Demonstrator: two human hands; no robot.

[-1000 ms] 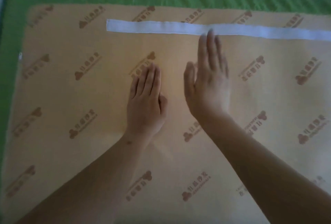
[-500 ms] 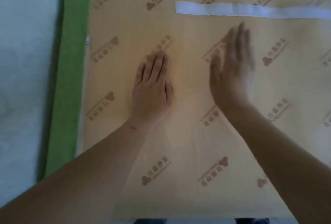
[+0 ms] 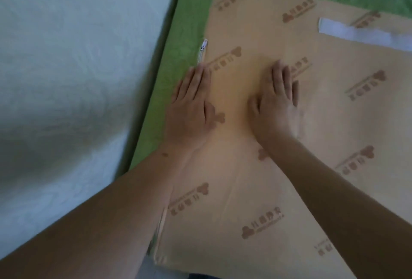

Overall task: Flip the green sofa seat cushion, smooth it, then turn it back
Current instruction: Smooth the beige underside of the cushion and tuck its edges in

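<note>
The seat cushion (image 3: 323, 122) lies flat with its tan underside up, printed with brown logos; its green fabric border (image 3: 176, 56) shows along the left and far edges. My left hand (image 3: 191, 100) lies flat, fingers straight, on the cushion's left edge, half over the green border. My right hand (image 3: 276, 102) presses flat on the tan surface a little to the right, fingers together. A white zipper pull (image 3: 204, 44) sits at the left seam just beyond my left fingertips.
A white strip (image 3: 361, 34) is sewn across the tan side at the upper right. A pale grey-white sheet-covered surface (image 3: 73, 78) fills the left of the view beside the cushion. Pale fabric also shows at the top right corner.
Both hands have slid left across the tan surface; my left hand now reaches the green edge and my right hand has come down flat. The view has swung left and tilted.
</note>
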